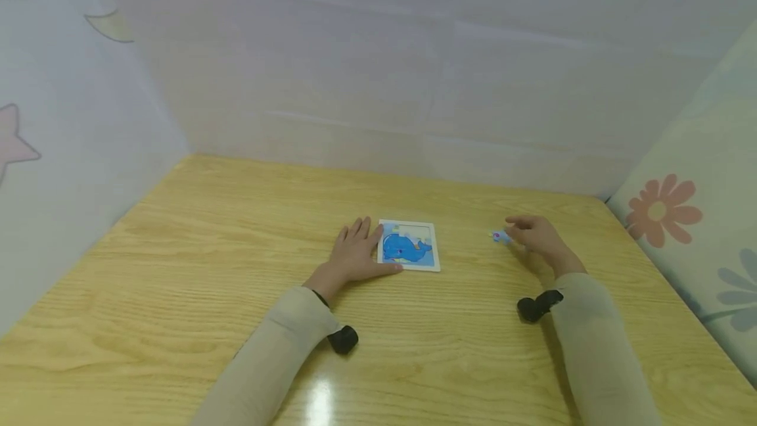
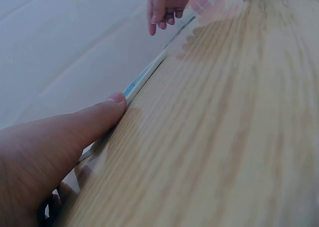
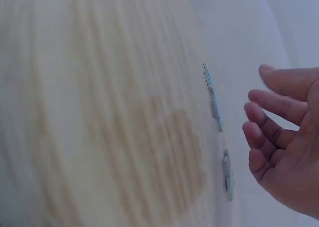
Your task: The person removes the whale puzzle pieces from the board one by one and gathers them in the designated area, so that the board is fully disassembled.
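Note:
A small square jigsaw puzzle with a white frame [image 1: 435, 252] and a blue whale picture [image 1: 405, 250] lies flat on the table. My left hand [image 1: 353, 258] is spread along its left side, the index finger by the upper left and the thumb at the front edge. In the left wrist view the thumb [image 2: 102, 117] touches the frame's thin side. To the right, my right hand [image 1: 535, 236] hovers with loosely bent fingers over small blue puzzle pieces [image 1: 501, 236]. Two thin pieces [image 3: 213, 97] appear edge-on in the right wrist view, apart from the fingers.
The wooden table [image 1: 437, 347] ends at a pale cloth wall [image 1: 390, 64] behind. More cloth stands at both sides, the right one printed with a red flower [image 1: 658, 210]. A black wrist camera [image 1: 344, 339] sits at the left cuff, another [image 1: 535, 306] at the right.

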The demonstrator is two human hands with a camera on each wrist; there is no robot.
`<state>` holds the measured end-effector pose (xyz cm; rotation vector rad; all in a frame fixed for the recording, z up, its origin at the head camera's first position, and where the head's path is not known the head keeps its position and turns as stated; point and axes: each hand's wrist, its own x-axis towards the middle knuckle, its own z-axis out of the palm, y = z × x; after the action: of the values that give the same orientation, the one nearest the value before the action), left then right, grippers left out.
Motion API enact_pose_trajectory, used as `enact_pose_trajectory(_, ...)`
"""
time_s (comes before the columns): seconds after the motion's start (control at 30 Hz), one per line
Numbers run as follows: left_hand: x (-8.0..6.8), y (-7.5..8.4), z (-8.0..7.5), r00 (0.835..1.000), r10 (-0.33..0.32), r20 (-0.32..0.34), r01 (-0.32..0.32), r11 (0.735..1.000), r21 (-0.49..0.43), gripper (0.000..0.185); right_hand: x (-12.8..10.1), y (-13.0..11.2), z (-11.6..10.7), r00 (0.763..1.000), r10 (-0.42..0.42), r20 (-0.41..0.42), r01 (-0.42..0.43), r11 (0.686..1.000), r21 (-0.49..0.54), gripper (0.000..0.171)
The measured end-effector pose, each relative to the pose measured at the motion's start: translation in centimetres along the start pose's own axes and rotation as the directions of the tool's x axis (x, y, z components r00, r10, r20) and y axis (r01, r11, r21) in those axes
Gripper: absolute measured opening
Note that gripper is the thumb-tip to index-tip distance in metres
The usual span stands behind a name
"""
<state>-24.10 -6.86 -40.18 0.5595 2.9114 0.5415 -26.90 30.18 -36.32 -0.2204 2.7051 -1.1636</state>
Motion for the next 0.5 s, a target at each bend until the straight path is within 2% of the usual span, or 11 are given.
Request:
enact_pose_trajectory(0.27, 0.0, -0.2, 0.1, 1.0, 0.002, -0.005, -0.002, 1.0, 0.003, 0.095, 0.9, -2.9, 1.7, 0.996, -0.089, -0.031, 0.091, 0.994, 0.067, 0.054)
enact_pose_trajectory(0.5, 0.0, -0.1, 0.0, 1.0, 0.009, -0.002, -0.009, 1.0, 0.002, 0.094, 2.2, -5.5, 4.4, 0.993, -0.112, -0.027, 0.114, 0.984, 0.136, 0.049)
